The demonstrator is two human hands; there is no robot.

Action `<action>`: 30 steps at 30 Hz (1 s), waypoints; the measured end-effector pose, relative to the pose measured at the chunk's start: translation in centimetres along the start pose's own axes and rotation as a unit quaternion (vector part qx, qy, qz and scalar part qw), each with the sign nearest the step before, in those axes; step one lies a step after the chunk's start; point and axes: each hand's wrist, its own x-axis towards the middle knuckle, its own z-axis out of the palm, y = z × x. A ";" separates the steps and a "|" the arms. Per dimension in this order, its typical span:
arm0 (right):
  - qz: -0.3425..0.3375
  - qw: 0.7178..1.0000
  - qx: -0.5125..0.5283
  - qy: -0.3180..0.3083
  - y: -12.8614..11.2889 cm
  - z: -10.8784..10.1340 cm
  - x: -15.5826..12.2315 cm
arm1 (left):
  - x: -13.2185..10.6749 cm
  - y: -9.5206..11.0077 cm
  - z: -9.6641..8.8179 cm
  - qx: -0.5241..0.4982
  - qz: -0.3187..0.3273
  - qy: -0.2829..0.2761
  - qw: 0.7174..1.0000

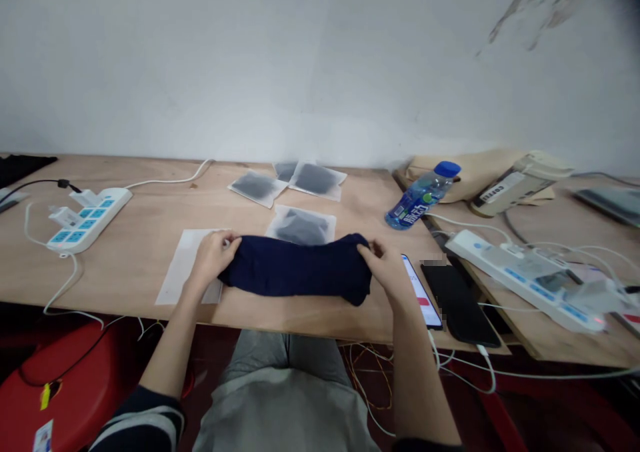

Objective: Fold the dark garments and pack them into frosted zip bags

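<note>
A long strip of folded navy cloth (295, 267) is stretched sideways over the front of the wooden table. Its left end is pinched at the upper corner between the thumb and fingers of my left hand (216, 257). My right hand (384, 263) grips the upper right corner the same way. Under my left hand and wrist lies a flat white sheet or bag (180, 265), partly covered. Just behind the cloth is a translucent packet (305, 224) with something dark inside, its near edge hidden by the cloth.
Similar packets (317, 179) lie farther back. A blue-capped bottle (420, 195) stands tilted in view at right, near a tumbler (517, 184). Two phones (457, 302) lie by my right arm. Power strips (93, 219) with cables sit on both sides. A red stool (75, 379) is below left.
</note>
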 end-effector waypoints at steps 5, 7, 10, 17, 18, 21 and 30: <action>-0.114 0.974 0.158 0.112 -4.7 -2.7 -0.4 | 0.9 1.8 -4.2 -0.152 0.035 0.144 0.977; -0.107 0.972 0.177 0.112 -5.2 -4.0 -2.2 | -1.0 1.8 -5.6 -0.198 0.050 0.132 0.970; -0.048 0.987 0.150 0.016 -3.8 -5.6 -5.8 | -5.1 0.8 -6.4 -0.217 0.061 -0.004 0.974; 0.083 0.967 0.066 -0.230 -0.2 -6.0 -13.1 | -12.0 -1.1 -2.5 -0.082 -0.002 -0.147 0.986; 0.081 0.960 0.069 -0.260 -0.2 -6.2 -13.4 | -12.0 -0.8 -1.8 -0.071 0.004 -0.130 0.989; 0.058 0.926 0.107 -0.356 -0.8 -7.2 -13.1 | -10.8 0.8 -0.4 -0.070 0.037 -0.076 0.994; -0.071 0.985 -0.026 -0.153 -0.9 -0.2 -6.7 | -6.0 5.6 4.7 -0.016 0.159 -0.148 0.976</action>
